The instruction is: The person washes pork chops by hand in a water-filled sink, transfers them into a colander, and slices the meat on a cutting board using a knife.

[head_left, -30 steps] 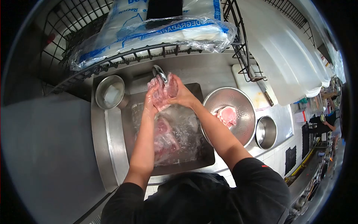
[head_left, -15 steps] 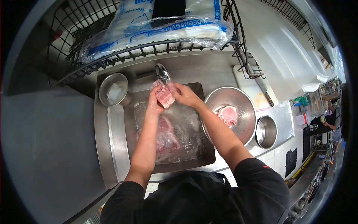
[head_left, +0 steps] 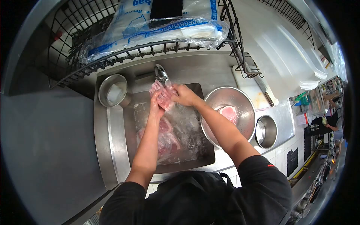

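Note:
Under the chrome faucet [head_left: 161, 72], a pale pink piece of raw meat [head_left: 164, 98] with ridges is held between both hands. My left hand [head_left: 155, 103] grips it from the left side and below. My right hand [head_left: 183, 94] closes on its right edge, with the fingertips partly hidden. Water runs over the meat into the metal sink [head_left: 204, 157]. Larger pieces of raw meat [head_left: 165, 140] lie in the water below, partly behind my left forearm. To the right, a perforated steel colander [head_left: 243, 103] holds a cut of raw meat [head_left: 228, 113].
A steel pot [head_left: 112, 79] with something whitish inside stands at the sink's left corner. An empty-looking steel pot [head_left: 267, 131] is right of the colander. Behind it lie a white cutting board [head_left: 249, 88] and a knife [head_left: 267, 93]. A wire rack [head_left: 150, 47] with bagged plastic overhangs the sink.
The meat in my hands has shifted slightly, and water splashes more widely in the sink. Both hands keep their grip. The view has moved a little.

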The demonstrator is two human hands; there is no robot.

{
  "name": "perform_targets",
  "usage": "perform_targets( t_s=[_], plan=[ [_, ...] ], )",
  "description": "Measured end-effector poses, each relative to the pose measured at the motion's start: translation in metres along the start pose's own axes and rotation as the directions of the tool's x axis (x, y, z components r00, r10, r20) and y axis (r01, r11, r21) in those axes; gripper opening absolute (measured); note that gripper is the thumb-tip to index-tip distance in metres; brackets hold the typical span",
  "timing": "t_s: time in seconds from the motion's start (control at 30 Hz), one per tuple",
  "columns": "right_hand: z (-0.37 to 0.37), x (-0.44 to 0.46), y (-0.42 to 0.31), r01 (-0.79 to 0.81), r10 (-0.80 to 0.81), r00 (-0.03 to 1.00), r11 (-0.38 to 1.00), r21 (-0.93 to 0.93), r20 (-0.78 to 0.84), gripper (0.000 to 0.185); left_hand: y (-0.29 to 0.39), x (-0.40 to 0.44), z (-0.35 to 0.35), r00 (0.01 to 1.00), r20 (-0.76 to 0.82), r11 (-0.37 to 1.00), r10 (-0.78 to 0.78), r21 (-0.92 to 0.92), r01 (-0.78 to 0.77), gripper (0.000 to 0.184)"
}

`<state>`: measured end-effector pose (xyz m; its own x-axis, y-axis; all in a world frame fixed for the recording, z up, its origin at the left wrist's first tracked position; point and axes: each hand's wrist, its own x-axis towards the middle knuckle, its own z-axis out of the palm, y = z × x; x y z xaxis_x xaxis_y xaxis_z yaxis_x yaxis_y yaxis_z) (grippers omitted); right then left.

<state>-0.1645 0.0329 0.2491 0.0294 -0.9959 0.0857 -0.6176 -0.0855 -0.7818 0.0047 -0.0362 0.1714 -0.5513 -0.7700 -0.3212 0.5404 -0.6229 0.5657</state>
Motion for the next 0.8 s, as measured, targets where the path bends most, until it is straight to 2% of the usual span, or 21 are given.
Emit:
perform_targets(
  t_s=[0.13,0.23,0.3,0.33,0.4,0.43,0.47,0.5,0.53,0.57,0.63,0.77,0.8],
  plan=[
    [0.0,-0.003,-0.008,-0.061,0.061,0.998,0.998,-0.029,0.013,0.043,0.0,-0.006,-0.002,0.996,0.051,0.997,0.07,0.035,-0.072,0.04],
    [-0.003,-0.003,-0.005,0.015,-0.015,1.0,0.997,0.075,-0.003,0.048,0.002,-0.005,-0.002,0.994,0.1,0.999,0.036,-0.002,-0.036,0.039],
    [-0.001,-0.003,-0.007,-0.086,0.084,0.995,0.996,0.031,0.063,0.05,0.003,-0.006,0.0,0.99,0.108,0.995,0.093,0.031,-0.097,0.042],
    [0.003,-0.004,-0.004,-0.086,0.084,0.995,0.996,0.031,0.062,0.05,0.004,-0.007,0.001,0.99,0.109,0.995,0.092,0.031,-0.096,0.042],
    [0.011,-0.006,0.005,-0.026,0.032,0.999,0.987,0.156,-0.035,0.059,0.008,-0.012,0.011,0.98,0.104,0.973,0.169,0.14,-0.183,0.047],
    [0.014,-0.007,0.01,-0.027,0.032,0.999,0.988,0.154,-0.036,0.059,0.008,-0.012,0.013,0.98,0.106,0.973,0.169,0.139,-0.183,0.047],
    [0.016,-0.007,0.011,-0.154,0.172,0.985,0.88,0.449,0.001,0.061,0.007,-0.011,0.013,0.955,0.156,0.932,0.252,0.227,-0.283,0.051],
    [0.018,-0.008,0.011,-0.262,0.292,0.953,0.669,0.695,0.078,0.064,0.006,-0.011,0.011,0.922,0.212,0.872,0.325,0.31,-0.379,0.055],
    [0.021,-0.008,0.011,-0.277,0.259,0.951,0.471,0.837,0.168,0.066,0.006,-0.011,0.01,0.923,0.212,0.872,0.322,0.312,-0.376,0.055],
    [0.021,-0.009,0.01,-0.277,0.262,0.95,0.469,0.839,0.167,0.066,0.008,-0.013,0.012,0.908,0.266,0.845,0.324,0.35,-0.405,0.06],
    [0.018,-0.008,0.009,-0.345,0.245,0.931,0.34,0.875,0.272,0.062,0.012,-0.015,0.018,0.87,0.375,0.781,0.319,0.416,-0.465,0.07],
    [0.029,0.0,0.028,-0.275,0.271,0.948,0.435,0.857,0.167,0.055,0.006,-0.018,0.016,0.856,0.343,0.795,0.386,0.347,-0.498,0.083],
    [0.036,0.003,0.031,-0.211,0.293,0.954,0.51,0.834,0.062,0.053,0.005,-0.021,0.016,0.876,0.333,0.819,0.349,0.346,-0.458,0.088]
  ],
)
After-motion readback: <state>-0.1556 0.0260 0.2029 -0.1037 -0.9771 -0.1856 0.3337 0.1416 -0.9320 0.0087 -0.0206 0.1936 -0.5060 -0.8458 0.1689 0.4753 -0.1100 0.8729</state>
